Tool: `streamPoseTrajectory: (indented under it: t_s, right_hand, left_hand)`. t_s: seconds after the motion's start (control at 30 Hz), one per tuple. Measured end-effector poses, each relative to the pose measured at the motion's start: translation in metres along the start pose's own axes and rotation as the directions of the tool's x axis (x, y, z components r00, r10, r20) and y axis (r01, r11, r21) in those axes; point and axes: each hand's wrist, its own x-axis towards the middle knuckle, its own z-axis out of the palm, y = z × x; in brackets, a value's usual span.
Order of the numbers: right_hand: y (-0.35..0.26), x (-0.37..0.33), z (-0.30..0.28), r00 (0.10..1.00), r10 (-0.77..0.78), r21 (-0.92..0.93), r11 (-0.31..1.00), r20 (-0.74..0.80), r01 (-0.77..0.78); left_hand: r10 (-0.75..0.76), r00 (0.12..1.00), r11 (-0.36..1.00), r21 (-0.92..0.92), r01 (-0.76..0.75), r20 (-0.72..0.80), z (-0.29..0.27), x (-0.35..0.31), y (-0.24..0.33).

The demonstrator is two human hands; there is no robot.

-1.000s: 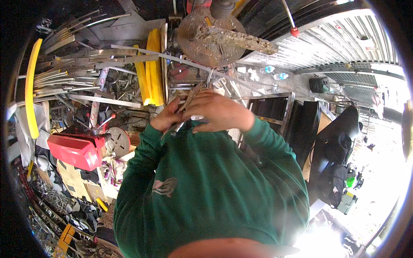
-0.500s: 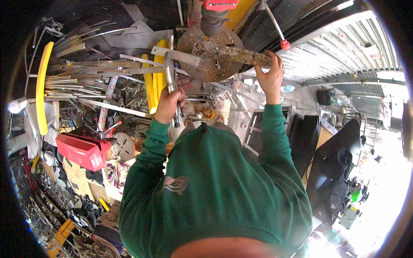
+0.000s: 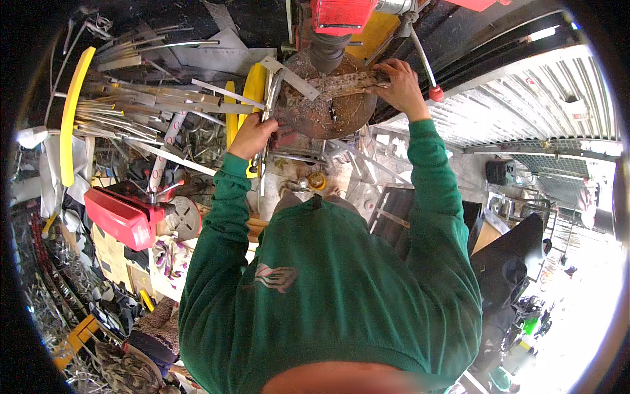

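My left hand (image 3: 254, 136) is closed round a bent metal tube (image 3: 270, 95) at the left of a round drill press table (image 3: 321, 123). A flat metal plate (image 3: 291, 77) with a hole near its end crosses the tube's far end and reaches over the table. On that table lies a rough, worn wooden block (image 3: 344, 85), scattered with shavings. My right hand (image 3: 401, 85) grips the block's right end, fingers over its far side. Above the table hangs the dark spindle (image 3: 326, 52) of the red drill press (image 3: 340, 14). The drill tip is hard to make out.
A lever with a red knob (image 3: 436, 93) hangs just right of my right hand. Metal strips and tubes (image 3: 105, 118) are piled at left, near a second red drill press (image 3: 121, 217). An orange-yellow round container (image 3: 317, 180) sits below the table.
My right hand has moved away from me and a little left, swinging the wooden block's right end to the far side. My left hand keeps its hold on the tube. The whole view has shifted slightly.
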Motion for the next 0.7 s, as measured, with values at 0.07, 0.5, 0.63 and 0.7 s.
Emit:
streamPoseTrajectory:
  t_s: [0.07,0.5,0.63,0.7]
  right_hand:
    - [0.006,0.018,0.012,0.998,0.058,0.077,0.995,0.023,-0.06]
    - [0.063,0.019,-0.09,0.641,0.651,0.712,0.666,-0.407,-0.224]
    - [0.069,0.01,-0.159,0.615,0.557,0.787,0.59,-0.559,0.182]
    - [0.051,-0.005,-0.148,0.669,0.499,0.651,0.759,-0.55,-0.031]
  left_hand:
    - [0.157,0.977,0.987,0.059,-0.15,-0.146,0.001,0.0,0.007]
    - [0.303,0.946,0.878,0.42,-0.23,-0.116,0.001,0.043,-0.005]
    - [0.259,0.96,0.895,0.402,-0.195,-0.111,0.011,0.044,-0.004]
    - [0.363,0.916,0.835,0.496,-0.238,-0.171,0.017,0.044,0.0]
